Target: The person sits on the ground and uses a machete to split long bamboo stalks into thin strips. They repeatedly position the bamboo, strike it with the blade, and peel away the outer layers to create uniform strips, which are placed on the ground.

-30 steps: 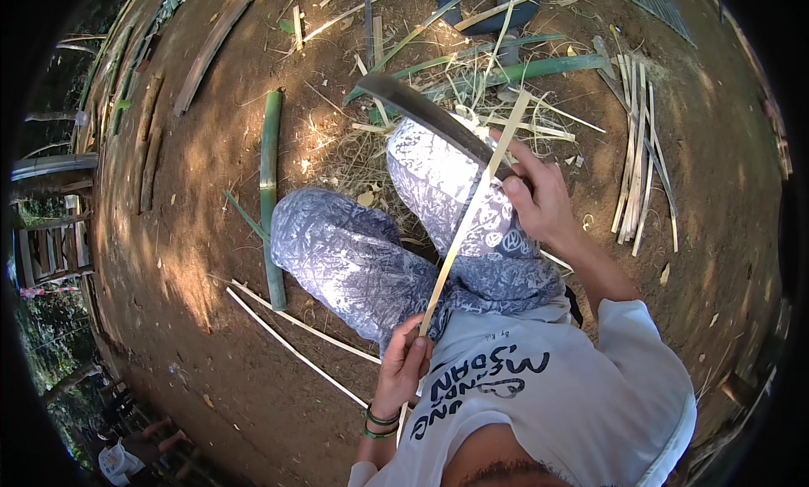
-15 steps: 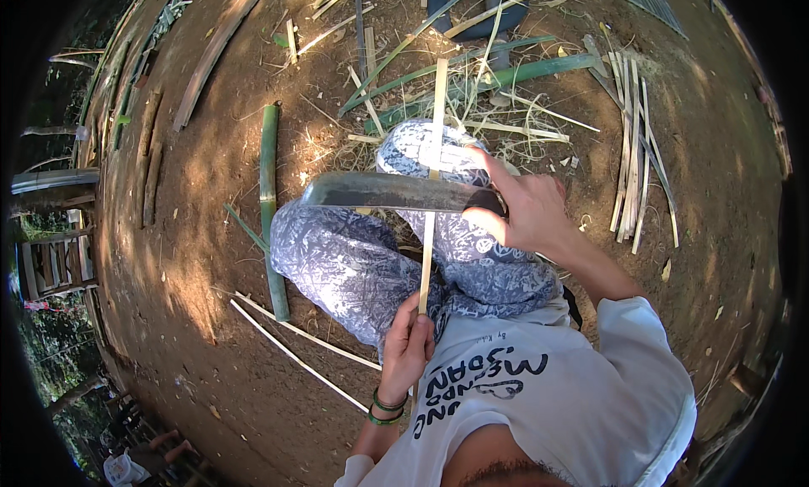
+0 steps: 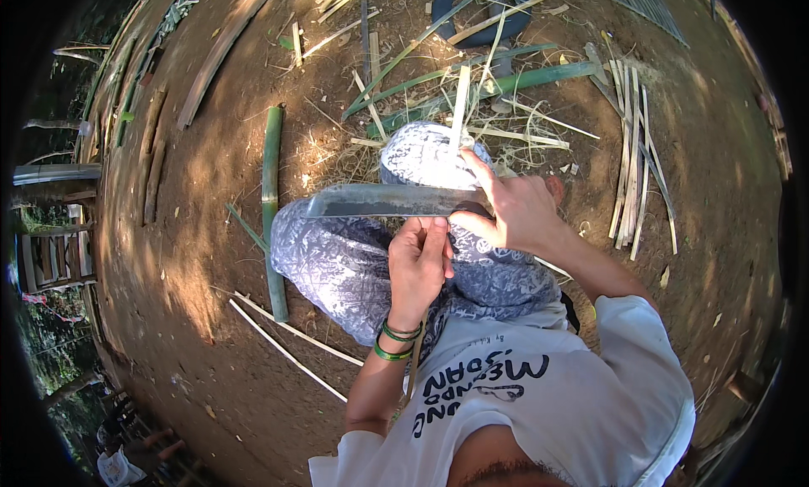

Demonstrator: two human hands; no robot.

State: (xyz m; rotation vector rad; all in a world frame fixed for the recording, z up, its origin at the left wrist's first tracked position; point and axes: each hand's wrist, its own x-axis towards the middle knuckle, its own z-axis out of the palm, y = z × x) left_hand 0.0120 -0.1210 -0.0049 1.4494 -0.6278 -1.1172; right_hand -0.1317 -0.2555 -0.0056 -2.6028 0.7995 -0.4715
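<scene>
My right hand grips the handle of a machete. Its broad dark blade lies crosswise above my knees, the tip to the left. A thin pale bamboo strip sticks out beyond the blade over my right knee, and my right index finger stretches toward it. Just on the near side of the blade, my left hand is closed in a pinch round the strip, thumb up against the blade's lower edge. The strip's near end shows beside my left wrist; its middle is hidden by the blade and hand.
A green bamboo pole lies left of my knees, with two pale strips near it. Split strips are piled at the right. Shavings, another green pole and a black ring lie ahead on the dirt.
My left hand has slid forward, away from my body, up to the blade. Less of the strip now shows beyond the blade, and its far end has shifted right. The machete has barely moved.
</scene>
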